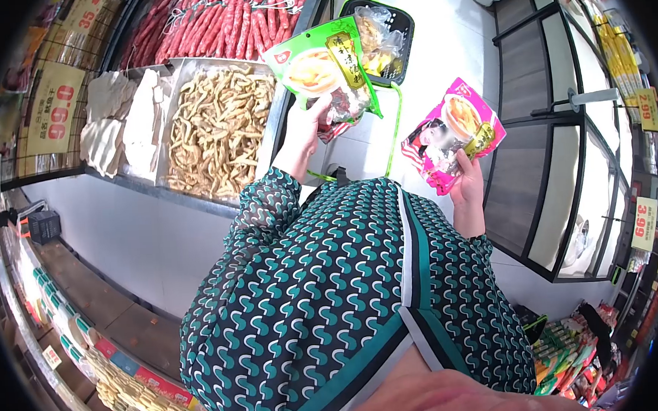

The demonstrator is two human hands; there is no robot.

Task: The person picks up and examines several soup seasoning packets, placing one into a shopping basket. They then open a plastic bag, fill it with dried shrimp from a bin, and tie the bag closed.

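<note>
My left hand (pixel 304 134) is raised in front of me and grips a green food packet (pixel 321 63) by its lower edge. A second, reddish packet seems to sit behind it. My right hand (pixel 468 188) holds a pink food packet (pixel 453 133) by its bottom corner, a little lower and to the right. Both packets show a bowl picture on the front. Beyond them on the white floor stands a black shopping basket (pixel 403 24) with a green handle and clear bagged goods inside. My green patterned garment (pixel 348 294) fills the lower middle of the view.
To my left is a counter with trays of pale dried strips (pixel 217 129), white dried pieces (pixel 127 115) and red sausages (pixel 208 22), plus a 0.66 price sign (pixel 52 108). Dark shelving (pixel 557 156) with a 3.99 tag (pixel 642 222) stands to my right. Packaged goods line the low shelves.
</note>
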